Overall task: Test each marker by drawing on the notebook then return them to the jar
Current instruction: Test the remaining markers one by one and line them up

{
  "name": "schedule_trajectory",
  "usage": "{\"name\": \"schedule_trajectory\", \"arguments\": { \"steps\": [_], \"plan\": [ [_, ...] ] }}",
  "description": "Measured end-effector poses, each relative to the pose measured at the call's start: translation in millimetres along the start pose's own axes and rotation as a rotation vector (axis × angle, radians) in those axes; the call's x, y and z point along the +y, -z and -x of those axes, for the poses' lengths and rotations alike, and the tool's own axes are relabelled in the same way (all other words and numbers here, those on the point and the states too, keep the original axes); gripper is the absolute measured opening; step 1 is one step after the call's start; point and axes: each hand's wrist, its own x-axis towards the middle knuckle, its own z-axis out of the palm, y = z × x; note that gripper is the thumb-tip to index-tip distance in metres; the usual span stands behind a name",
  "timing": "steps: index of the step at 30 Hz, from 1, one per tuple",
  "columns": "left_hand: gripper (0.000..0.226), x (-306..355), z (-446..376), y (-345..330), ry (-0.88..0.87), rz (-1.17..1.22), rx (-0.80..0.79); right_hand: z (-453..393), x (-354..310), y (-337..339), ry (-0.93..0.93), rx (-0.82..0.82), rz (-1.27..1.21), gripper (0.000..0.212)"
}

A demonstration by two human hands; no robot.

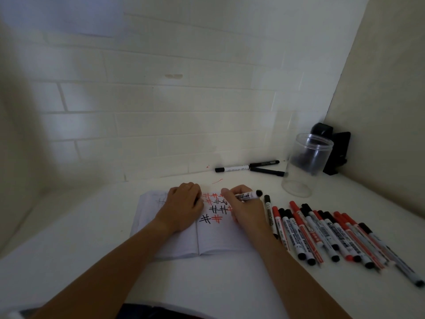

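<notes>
The right hand (243,203) pinches a marker (247,195) over the notebook (216,238); the left hand (184,203) presses flat on its page.

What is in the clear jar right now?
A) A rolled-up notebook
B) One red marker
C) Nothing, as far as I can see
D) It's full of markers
C: the clear jar stands upright with no marker inside it; the loose markers lie on the table to its near side, and the right hand holds another over the notebook.
</notes>
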Motion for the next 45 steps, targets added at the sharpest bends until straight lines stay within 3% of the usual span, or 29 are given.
{"name": "schedule_trajectory", "arguments": {
  "steps": [2, 6, 14, 20, 23, 29, 35, 42, 45],
  "plan": [
    [0.031, -0.7, 1.1, -0.1, 0.001, -0.001, -0.029, -1.4, 0.3, -1.4, -0.030, 0.037, 0.073, 0.027],
    [0.057, -1.2, -0.3, 0.0, 0.040, -0.015, -0.128, 0.7, -2.9, -1.9, -0.038, 0.054, 0.049, 0.025],
    [0.063, -1.0, 0.5, 0.0, 0.061, -0.044, -0.184, -1.2, -5.6, 4.2, -0.094, 0.037, 0.042, 0.039],
    [0.043, -0.3, 1.2, 0.2, 0.083, -0.055, -0.175, 0.0, -2.2, 2.2, -0.070, 0.069, 0.161, 0.031],
    [0.049, -0.9, 2.3, 1.4, 0.092, -0.053, -0.153, -1.6, 0.7, 0.2, -0.017, 0.115, 0.231, 0.033],
    [0.056, -4.2, 0.3, -0.3, 0.090, -0.039, -0.127, 1.3, 1.1, 0.1, 0.032, 0.047, 0.300, 0.034],
    [0.051, -3.8, 0.5, -0.6, 0.095, -0.038, -0.142, -2.8, 2.6, 0.8, 0.004, 0.131, 0.327, 0.038],
    [0.049, -4.1, 1.0, -0.9, 0.094, -0.039, -0.149, -1.3, 1.3, 0.7, 0.086, -0.050, 0.374, 0.034],
    [0.046, -2.7, 1.3, 0.7, 0.082, -0.033, -0.146, -1.9, 0.6, 1.8, 0.042, 0.058, 0.381, 0.039]
  ]
}}
